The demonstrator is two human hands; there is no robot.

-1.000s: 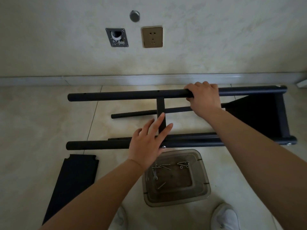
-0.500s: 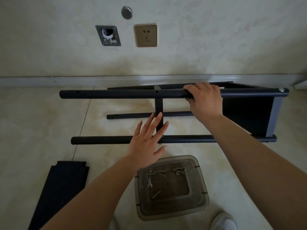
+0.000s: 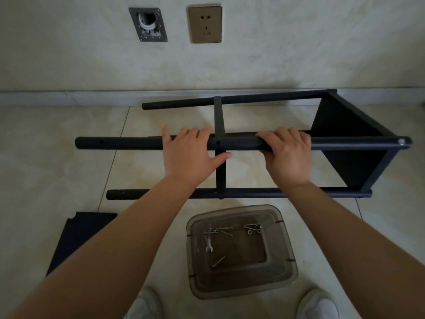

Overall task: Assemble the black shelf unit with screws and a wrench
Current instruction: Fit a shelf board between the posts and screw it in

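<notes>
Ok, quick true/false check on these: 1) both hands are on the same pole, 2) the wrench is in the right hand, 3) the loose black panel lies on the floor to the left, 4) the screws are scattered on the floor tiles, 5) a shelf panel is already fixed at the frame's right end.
1) True: the left hand and right hand both grip the upper pole.
2) False: the wrench lies in the clear container.
3) True: the loose black panel is there.
4) False: the screws are in the container.
5) True: the fixed panel is there.
</notes>
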